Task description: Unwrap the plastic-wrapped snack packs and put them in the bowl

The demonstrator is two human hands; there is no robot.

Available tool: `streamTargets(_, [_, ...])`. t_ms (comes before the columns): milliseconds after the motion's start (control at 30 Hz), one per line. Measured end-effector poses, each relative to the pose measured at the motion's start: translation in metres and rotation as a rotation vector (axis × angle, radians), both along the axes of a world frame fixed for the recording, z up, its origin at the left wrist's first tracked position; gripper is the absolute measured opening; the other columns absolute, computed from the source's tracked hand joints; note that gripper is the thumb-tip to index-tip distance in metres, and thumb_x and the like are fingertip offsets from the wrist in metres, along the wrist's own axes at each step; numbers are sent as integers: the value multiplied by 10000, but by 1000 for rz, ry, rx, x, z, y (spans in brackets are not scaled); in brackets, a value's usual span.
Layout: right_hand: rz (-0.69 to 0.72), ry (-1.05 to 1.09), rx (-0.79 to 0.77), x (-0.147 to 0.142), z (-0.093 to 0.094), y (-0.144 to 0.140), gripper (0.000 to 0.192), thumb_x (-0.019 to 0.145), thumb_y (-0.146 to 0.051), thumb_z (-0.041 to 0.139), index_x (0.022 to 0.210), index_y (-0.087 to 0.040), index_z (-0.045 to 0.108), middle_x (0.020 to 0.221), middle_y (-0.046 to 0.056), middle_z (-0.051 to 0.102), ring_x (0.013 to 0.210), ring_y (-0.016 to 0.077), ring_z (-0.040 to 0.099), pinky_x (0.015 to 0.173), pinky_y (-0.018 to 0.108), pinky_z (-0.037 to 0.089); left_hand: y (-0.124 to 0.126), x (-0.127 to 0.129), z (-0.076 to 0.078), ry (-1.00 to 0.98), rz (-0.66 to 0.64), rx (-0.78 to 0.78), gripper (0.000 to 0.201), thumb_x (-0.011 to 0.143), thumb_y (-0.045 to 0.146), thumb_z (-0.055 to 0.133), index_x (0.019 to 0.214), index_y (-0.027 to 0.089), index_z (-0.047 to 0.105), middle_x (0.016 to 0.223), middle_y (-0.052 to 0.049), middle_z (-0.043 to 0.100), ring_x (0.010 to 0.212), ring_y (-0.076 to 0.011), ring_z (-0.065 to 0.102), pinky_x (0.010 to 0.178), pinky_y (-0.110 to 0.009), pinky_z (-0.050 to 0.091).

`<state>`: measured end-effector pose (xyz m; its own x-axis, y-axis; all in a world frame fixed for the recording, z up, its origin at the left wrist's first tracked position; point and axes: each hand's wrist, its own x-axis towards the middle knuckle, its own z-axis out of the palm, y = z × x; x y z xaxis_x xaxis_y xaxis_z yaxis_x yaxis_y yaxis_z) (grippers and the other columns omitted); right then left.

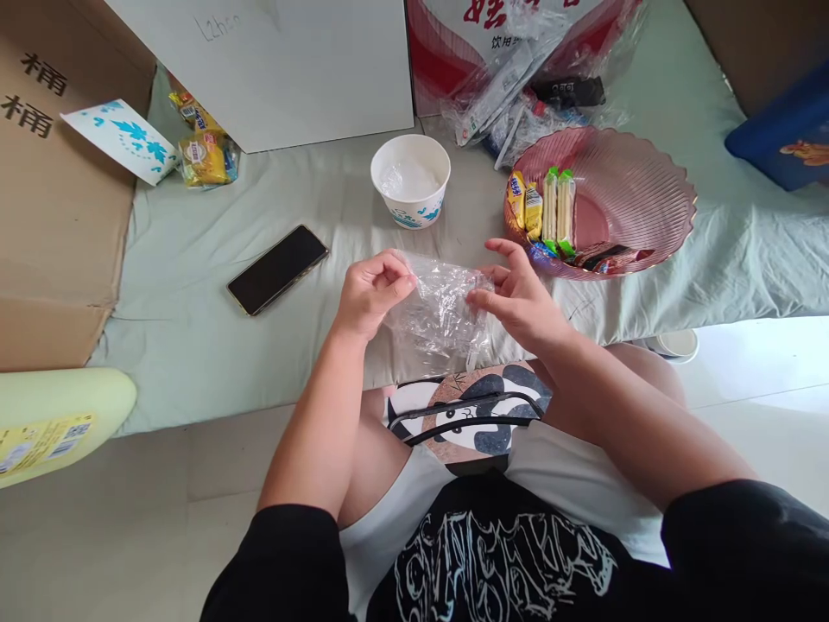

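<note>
A crumpled clear plastic bag (440, 311) hangs between both my hands above the front edge of a pale green sheet (194, 345). My left hand (372, 289) pinches its left top edge. My right hand (515, 294) pinches the right edge with thumb and forefinger, other fingers spread. Just beyond my right hand stands a pink ribbed glass bowl (635, 199) holding several wrapped snacks (547, 207). A white paper cup (411, 180) with blue print sits behind the bag.
A black phone (277, 269) lies left of my hands. Cardboard boxes (52, 190) stand at far left, a white box (291, 69) behind, yellow snack packs (204, 147) beside it. Plastic packaging (524, 95) lies behind the bowl. A panda-print pouch (470, 415) rests on my lap.
</note>
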<state>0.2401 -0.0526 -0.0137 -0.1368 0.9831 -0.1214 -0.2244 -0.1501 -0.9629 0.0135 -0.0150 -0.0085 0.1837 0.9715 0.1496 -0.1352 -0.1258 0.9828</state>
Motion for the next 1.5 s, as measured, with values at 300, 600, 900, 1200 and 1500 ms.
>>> streamTargets(300, [-106,-19,179,3,-4,6,659,741,-550,870,1253,-327,521,962,8,648,863,197,667,737,350,575,-6,-2,4,-27,-359,-558,498,626,421,945,993,184,707,809,-55,748,804,-253,767,741,-371,618])
streamTargets(600, [131,-111,-39,-2,7,-3,408,779,-519,823,968,-219,621,823,-3,660,717,143,602,654,296,517,-7,1,7,115,-193,-510,419,779,457,816,1091,229,655,676,16,724,466,-153,670,344,-187,354])
streamTargets(900, [184,-46,-91,-3,8,-2,404,771,-514,823,839,-193,587,700,-26,594,596,91,547,557,253,476,-10,-7,18,151,-288,-495,529,749,450,809,1189,231,615,603,40,699,395,-126,607,355,-190,378])
streamTargets(1200, [47,-53,56,2,8,-1,380,841,-542,756,1026,-267,569,567,-99,488,459,99,493,471,249,444,-5,-14,10,130,-218,-450,419,732,409,798,1083,231,656,589,50,677,543,-182,713,511,-254,548])
streamTargets(1500, [-4,45,33,5,16,1,147,770,-357,677,797,-252,578,680,-17,506,593,138,495,555,292,492,-6,-9,16,33,-136,-315,210,690,368,818,815,236,712,614,32,608,502,-112,537,496,-251,444])
